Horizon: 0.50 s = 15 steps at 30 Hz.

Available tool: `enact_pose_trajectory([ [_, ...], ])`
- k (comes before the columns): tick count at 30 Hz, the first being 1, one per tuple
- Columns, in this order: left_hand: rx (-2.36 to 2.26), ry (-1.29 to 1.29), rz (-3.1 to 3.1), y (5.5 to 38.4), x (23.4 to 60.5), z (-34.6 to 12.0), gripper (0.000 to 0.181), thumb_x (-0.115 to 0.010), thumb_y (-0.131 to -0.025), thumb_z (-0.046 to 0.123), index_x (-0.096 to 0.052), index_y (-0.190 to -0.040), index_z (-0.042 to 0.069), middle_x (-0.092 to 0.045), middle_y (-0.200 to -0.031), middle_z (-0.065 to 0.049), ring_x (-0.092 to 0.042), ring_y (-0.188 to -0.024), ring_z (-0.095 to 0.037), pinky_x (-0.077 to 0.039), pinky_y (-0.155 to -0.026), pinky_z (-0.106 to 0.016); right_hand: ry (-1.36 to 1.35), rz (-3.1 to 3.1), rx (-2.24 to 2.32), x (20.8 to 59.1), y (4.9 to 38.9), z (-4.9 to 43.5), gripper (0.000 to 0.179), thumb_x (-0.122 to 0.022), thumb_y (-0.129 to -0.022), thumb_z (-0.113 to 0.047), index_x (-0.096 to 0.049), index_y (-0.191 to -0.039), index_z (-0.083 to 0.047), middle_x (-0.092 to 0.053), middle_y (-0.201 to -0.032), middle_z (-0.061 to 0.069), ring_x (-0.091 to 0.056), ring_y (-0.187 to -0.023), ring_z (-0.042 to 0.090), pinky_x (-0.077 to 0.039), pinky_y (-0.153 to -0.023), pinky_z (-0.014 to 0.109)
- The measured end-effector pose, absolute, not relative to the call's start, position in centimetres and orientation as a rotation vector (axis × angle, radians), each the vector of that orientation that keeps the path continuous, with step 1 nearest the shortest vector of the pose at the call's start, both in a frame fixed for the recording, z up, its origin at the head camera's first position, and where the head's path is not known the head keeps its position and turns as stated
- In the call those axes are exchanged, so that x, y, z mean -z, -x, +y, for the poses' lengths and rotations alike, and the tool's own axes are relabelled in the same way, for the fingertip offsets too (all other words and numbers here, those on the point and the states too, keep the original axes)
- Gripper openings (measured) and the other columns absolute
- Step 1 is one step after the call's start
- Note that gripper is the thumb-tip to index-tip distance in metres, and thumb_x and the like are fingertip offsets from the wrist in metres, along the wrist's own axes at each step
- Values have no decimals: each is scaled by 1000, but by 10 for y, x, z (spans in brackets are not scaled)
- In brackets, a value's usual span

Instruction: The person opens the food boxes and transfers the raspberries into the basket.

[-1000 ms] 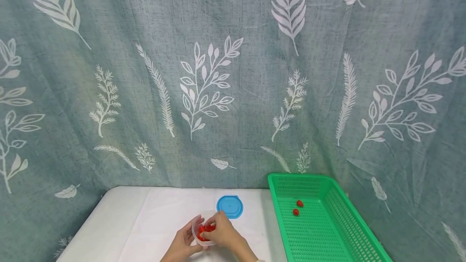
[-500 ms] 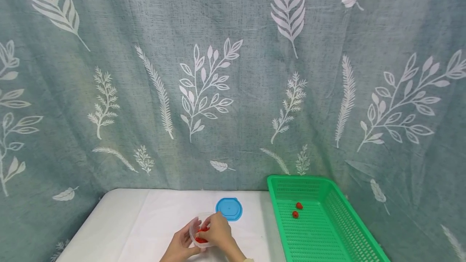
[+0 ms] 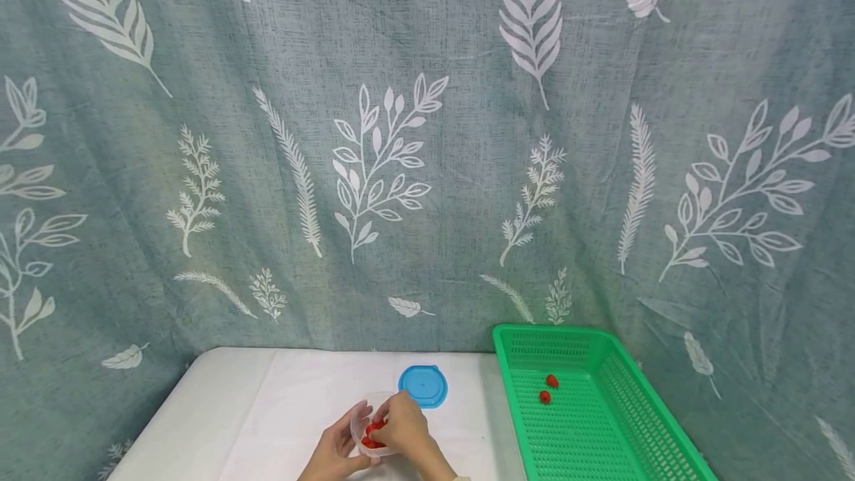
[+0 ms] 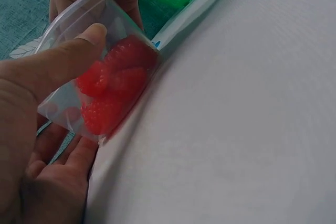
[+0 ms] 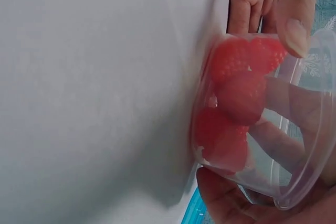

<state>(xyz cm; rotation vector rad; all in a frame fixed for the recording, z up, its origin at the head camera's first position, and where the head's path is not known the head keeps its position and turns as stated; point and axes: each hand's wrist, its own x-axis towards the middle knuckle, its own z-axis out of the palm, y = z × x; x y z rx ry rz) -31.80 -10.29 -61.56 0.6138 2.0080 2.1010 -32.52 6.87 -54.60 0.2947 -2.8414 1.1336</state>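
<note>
Left hand point(image 3: 336, 447) still grips clear cup point(image 5: 269, 116); right hand point(image 3: 409, 427) still inside, pinch unclear; wrist views add red berries point(image 4: 122, 81) seen through its side.

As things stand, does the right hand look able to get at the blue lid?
Probably yes: the blue lid lies just beyond the right hand, with nothing visible blocking the way, though that hand is busy at the clear container.

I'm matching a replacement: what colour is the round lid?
Plain blue; the round lid shows best in the head view.
</note>
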Motion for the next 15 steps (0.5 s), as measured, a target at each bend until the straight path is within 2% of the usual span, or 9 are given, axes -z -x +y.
enact_pose_trajectory([
  [4, -2103, -610, 2007, 317, 615, -102, 97, -83, -83, 10, -23, -157, -8, -33, -157, -35, -26, -148, -50, -43, -110, -17, -320, -2816, -1153, 546, 323, 71, 18, -90, -69, -7, -73, -74, -8, -55, -87, 4, -52, -76, 15, -51, -58, 28],
  [8, -2110, -605, 2002, 317, 615, -102, 96, -84, -83, 9, -25, -157, -6, -34, -157, -33, -26, -148, -49, -43, -110, -17, -369, -2794, -1205, 549, 323, 75, 15, -86, -74, -6, -72, -74, -8, -56, -89, 6, -52, -78, 16, -51, -58, 26],
  [10, -2103, -614, 2000, 317, 615, -102, 95, -83, -83, 8, -24, -157, -7, -33, -157, -34, -30, -148, -46, -43, -110, -17, -401, -2794, -1247, 550, 324, 77, 14, -85, -77, -7, -71, -75, -8, -55, -91, 7, -50, -81, 16, -50, -61, 25],
  [15, -2081, -609, 1982, 319, 616, -103, 93, -80, -86, 9, -22, -157, -8, -32, -158, -34, -30, -148, -46, -45, -108, -15, -503, -2779, -1353, 549, 325, 84, 13, -83, -80, -6, -71, -76, -7, -59, -93, 6, -50, -87, 18, -48, -69, 25],
])
